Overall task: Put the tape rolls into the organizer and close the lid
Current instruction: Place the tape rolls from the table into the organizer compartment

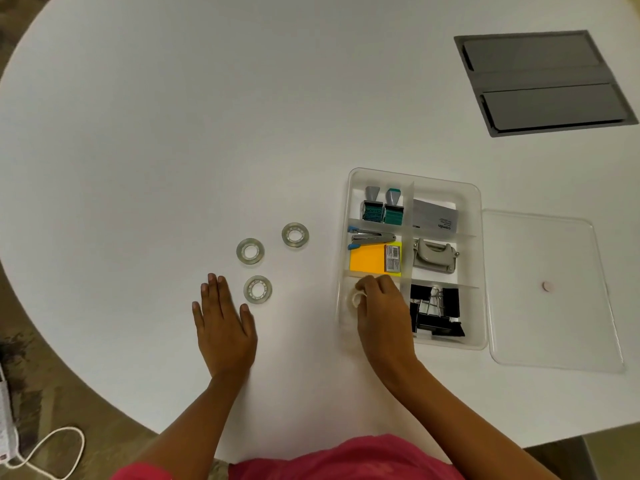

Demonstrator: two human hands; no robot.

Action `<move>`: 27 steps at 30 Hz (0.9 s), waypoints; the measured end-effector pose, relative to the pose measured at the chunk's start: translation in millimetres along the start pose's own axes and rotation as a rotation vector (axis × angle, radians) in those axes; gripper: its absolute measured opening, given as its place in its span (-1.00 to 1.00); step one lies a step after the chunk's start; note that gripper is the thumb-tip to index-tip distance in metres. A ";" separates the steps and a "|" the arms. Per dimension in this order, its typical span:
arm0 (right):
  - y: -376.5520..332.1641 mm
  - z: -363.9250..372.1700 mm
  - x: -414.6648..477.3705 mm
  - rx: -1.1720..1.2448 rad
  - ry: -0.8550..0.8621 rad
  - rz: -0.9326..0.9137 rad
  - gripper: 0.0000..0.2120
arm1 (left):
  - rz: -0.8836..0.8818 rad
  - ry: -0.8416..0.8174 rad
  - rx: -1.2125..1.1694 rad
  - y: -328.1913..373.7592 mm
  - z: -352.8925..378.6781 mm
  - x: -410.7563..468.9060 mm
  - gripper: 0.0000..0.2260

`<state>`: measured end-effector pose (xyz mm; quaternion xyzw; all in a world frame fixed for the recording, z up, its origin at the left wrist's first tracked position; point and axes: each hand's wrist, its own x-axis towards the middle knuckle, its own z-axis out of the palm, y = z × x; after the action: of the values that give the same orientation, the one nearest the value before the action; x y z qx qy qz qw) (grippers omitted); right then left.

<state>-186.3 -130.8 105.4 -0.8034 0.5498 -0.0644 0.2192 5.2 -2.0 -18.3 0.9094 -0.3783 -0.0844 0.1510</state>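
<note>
A: Sitting on the white table (173, 133), the clear organizer (479, 271) is open; its lid (554, 323) lies flat, just beside it on the far side from the fingers.

B: Hands?

A: Right hand (381, 306) is inside the organizer's near-left compartment, fingers (367, 284) curled around a tape roll (354, 300). Left hand (223, 323) is flat on the table, fingers spread wide, holding nothing.

B: Remaining rolls?

A: Three tape rolls on the table. One (257, 289) just beside the left fingertips (212, 279), two (250, 251) (295, 235) further out beyond them.

B: Other compartments?

A: Stamps, stapler, sticky notes, hole punch, binder clips.
</note>
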 end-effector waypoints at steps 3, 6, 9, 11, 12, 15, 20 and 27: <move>-17.3 2.6 11.1 0.046 0.038 -0.145 -0.74 | -0.001 0.002 -0.003 0.0 0.4 0.5 -0.47; -43.3 15.2 22.1 0.047 -0.033 -0.352 -0.69 | -0.001 0.003 0.000 0.1 0.9 0.7 -0.47; -66.0 38.4 29.8 -0.006 -0.192 -0.525 -0.56 | -0.001 -0.001 0.006 -1.2 1.7 0.5 -0.47; -76.3 56.2 33.1 -0.061 -0.264 -0.606 -0.54 | -0.003 -0.005 0.010 -1.8 2.2 0.5 -0.47; -80.3 64.5 34.1 -0.102 -0.292 -0.641 -0.54 | -0.005 -0.005 0.010 -2.3 2.5 0.5 -0.47; -86.9 83.7 34.7 -0.219 -0.321 -0.716 -0.58 | -0.009 -0.009 0.015 -3.3 3.1 0.2 -0.47; -86.8 98.4 33.3 -0.295 -0.272 -0.757 -0.68 | -0.005 -0.004 0.008 -3.0 3.8 -0.1 -0.48; -81.4 69.9 29.6 -0.062 -0.161 -0.681 -0.61 | -0.007 -0.008 0.001 -2.7 2.3 -0.2 -0.47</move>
<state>-81.1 -113.8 73.1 -0.9495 0.2328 -0.0536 0.2034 6.3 -0.6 -21.4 0.9105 -0.3756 -0.0884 0.1487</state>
